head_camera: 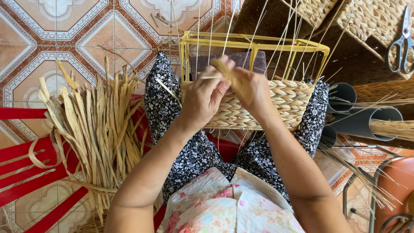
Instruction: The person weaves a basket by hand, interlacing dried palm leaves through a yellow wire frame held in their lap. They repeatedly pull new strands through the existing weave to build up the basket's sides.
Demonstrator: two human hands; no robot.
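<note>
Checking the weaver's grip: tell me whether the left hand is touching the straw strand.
Touching. The head view shows the left hand pinching the straw strand against the right hand, above the half-woven basket.

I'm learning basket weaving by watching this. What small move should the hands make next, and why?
Probably tuck the fibre strand behind the next upright stake and pull it snug. Both the left hand and right hand pinch the strand just above the woven wall, which covers only the lower part of the yellow frame; bare stakes rise above it.
</note>
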